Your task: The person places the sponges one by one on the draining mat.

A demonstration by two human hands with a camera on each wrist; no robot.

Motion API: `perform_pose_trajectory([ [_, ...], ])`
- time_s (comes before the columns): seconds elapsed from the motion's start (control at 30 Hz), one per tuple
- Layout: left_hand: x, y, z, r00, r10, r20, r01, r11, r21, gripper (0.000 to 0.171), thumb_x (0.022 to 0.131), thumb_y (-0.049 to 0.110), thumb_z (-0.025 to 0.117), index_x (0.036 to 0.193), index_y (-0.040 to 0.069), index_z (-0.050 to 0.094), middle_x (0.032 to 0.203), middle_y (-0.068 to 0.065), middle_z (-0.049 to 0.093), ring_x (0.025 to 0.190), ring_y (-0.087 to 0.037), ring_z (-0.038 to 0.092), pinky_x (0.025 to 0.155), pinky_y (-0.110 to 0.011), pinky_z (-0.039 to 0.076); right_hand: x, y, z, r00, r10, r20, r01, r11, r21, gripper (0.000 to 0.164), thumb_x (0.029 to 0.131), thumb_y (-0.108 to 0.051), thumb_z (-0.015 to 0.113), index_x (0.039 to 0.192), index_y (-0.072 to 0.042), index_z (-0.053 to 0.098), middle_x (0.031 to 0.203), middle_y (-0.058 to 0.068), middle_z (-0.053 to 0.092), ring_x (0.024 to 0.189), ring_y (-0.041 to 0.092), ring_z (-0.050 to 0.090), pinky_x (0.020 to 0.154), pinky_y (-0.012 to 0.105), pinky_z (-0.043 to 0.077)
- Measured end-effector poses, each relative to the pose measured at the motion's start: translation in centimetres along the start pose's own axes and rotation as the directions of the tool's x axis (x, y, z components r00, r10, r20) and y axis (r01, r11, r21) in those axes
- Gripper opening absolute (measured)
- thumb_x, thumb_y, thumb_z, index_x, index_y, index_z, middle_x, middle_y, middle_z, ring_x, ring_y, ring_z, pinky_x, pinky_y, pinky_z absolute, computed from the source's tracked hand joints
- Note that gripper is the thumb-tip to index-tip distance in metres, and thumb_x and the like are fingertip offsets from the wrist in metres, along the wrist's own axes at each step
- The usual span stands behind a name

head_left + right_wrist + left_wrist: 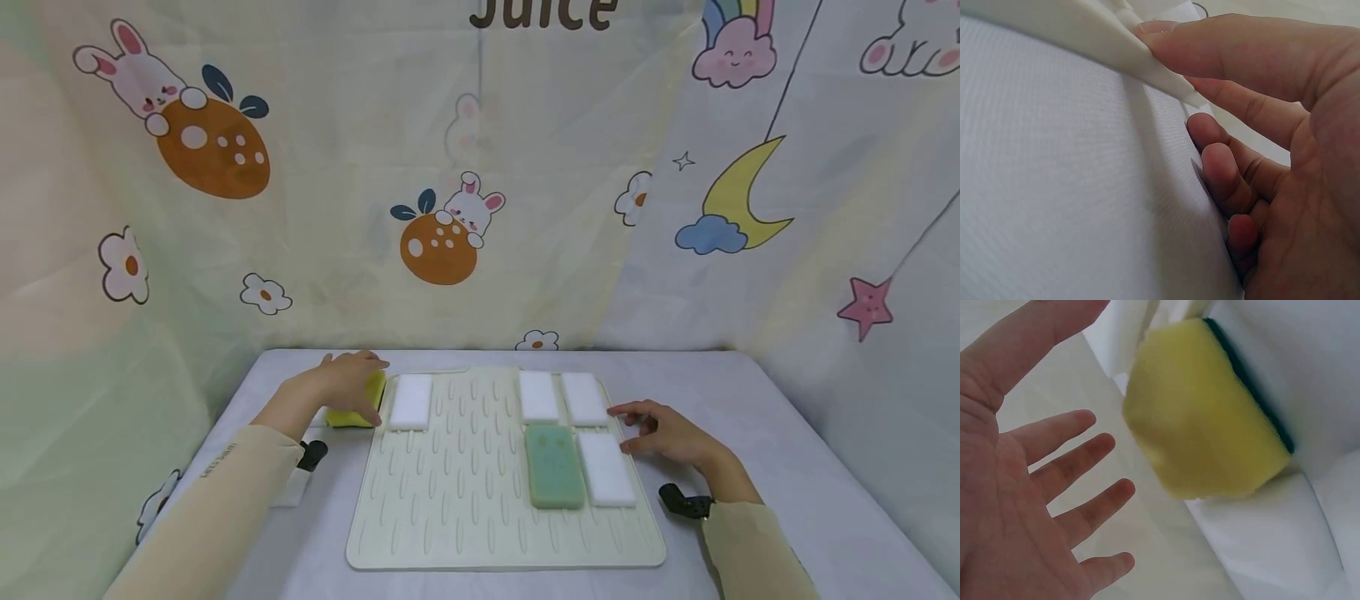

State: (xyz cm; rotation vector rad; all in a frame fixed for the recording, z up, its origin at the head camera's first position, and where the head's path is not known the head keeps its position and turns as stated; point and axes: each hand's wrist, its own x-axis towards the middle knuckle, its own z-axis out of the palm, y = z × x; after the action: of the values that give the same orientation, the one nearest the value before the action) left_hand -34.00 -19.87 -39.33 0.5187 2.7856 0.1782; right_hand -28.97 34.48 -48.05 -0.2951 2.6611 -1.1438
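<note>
In the head view my left hand [341, 387] hovers at a yellow sponge [352, 417] just off the left edge of a cream ridged mat [450, 537]. The left wrist view shows that palm [1010, 487] with spread fingers, apart from the sponge [1204, 419], which has a dark green scouring layer. My right hand [671, 433] touches the mat's right edge beside white blocks [585, 398]. Close up, its thumb [1210, 44] rests against the cream mat edge [1091, 37]; the other fingers are loosely bent.
A green sponge [555, 467] lies on the mat next to a white block [606, 468]. Another white block [411, 402] is at the mat's upper left. A white item [291, 490] lies partly hidden under my left sleeve. Behind the table hangs a printed cloth [330, 250].
</note>
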Motion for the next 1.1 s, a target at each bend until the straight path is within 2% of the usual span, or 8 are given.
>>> perform_pose_trajectory([
  [0.13, -0.2, -0.5, 0.1, 1.0, -0.018, 0.0, 0.018, 1.0, -0.018, 0.099, 0.074, 0.039, 0.092, 0.156, 0.011, 0.046, 0.161, -0.019, 0.041, 0.144, -0.053, 0.04, 0.116, -0.08, 0.016, -0.1, 0.1, 0.1, 1.0, -0.005, 0.0, 0.005, 1.0, 0.013, 0.064, 0.081, -0.027, 0.088, 0.139, -0.012, 0.064, 0.12, 0.013, 0.056, 0.09, 0.018, 0.046, 0.075, 0.027, 0.04],
  [0.33, -0.1, -1.1, 0.6, 1.0, -0.022, -0.004, 0.022, 1.0, -0.014, 0.101, 0.071, 0.041, 0.095, 0.155, 0.012, 0.047, 0.158, -0.019, 0.045, 0.14, -0.052, 0.045, 0.114, -0.08, 0.021, -0.3, 0.0, 0.3, 1.0, -0.015, 0.014, 0.014, 0.998, 0.056, 0.065, 0.081, -0.024, 0.088, 0.14, -0.01, 0.063, 0.121, 0.013, 0.056, 0.089, 0.017, 0.046, 0.075, 0.026, 0.04],
  [0.83, 0.2, -1.3, 0.7, 0.999, -0.049, 0.017, 0.049, 0.998, -0.026, 0.096, 0.072, 0.04, 0.094, 0.155, 0.021, 0.05, 0.159, -0.018, 0.045, 0.143, -0.052, 0.041, 0.116, -0.079, 0.019, -0.3, 0.2, 0.0, 1.0, -0.011, 0.011, 0.01, 0.998, 0.063, 0.063, 0.08, -0.025, 0.089, 0.138, -0.013, 0.065, 0.118, 0.013, 0.053, 0.088, 0.016, 0.046, 0.076, 0.025, 0.041],
  [1.1, 0.2, -1.5, 0.9, 0.999, -0.039, 0.023, 0.04, 0.999, -0.026, 0.094, 0.073, 0.04, 0.093, 0.154, 0.021, 0.05, 0.16, -0.018, 0.043, 0.142, -0.055, 0.04, 0.114, -0.079, 0.023, -0.2, 0.1, 0.0, 1.0, -0.024, 0.016, 0.023, 0.998, 0.061, 0.063, 0.081, -0.025, 0.088, 0.137, -0.012, 0.065, 0.117, 0.014, 0.054, 0.087, 0.015, 0.047, 0.075, 0.025, 0.041],
])
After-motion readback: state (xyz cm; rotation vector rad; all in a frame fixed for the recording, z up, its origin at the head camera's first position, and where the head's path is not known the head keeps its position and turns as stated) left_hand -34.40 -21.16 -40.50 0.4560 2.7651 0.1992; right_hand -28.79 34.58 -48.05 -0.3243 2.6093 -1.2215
